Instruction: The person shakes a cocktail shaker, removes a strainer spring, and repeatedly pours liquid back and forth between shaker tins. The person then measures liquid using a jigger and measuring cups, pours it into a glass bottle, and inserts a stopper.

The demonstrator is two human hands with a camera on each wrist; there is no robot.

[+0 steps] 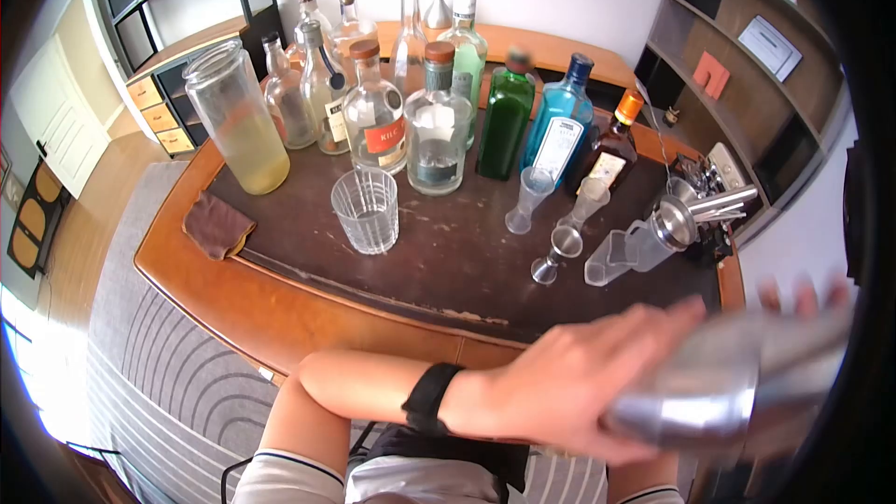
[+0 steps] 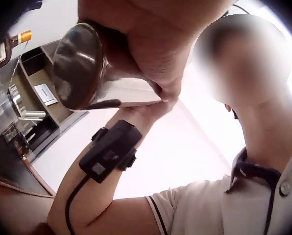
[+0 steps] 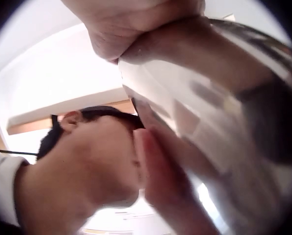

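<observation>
A shiny metal shaker [image 1: 695, 401] is held sideways between both hands at the lower right of the head view, blurred. My left hand [image 1: 569, 383] grips its near end, fingers curled over the top. At the far end, my right hand [image 1: 803, 299] shows only blurred fingertips in the head view. The left wrist view has the rounded metal end of the shaker [image 2: 77, 66] below the left palm [image 2: 151, 39]. In the right wrist view, the right hand [image 3: 170, 186] is wrapped against the shaker's metal side [image 3: 209, 107].
Several bottles [image 1: 439, 140] line the back of the dark table [image 1: 429, 271]. A cut glass [image 1: 367, 215], a jigger [image 1: 557, 255], small clear measures [image 1: 530, 201], a strainer-topped plastic jug [image 1: 653, 238], a tall jar [image 1: 238, 121] and a folded brown cloth [image 1: 218, 224] also stand or lie there.
</observation>
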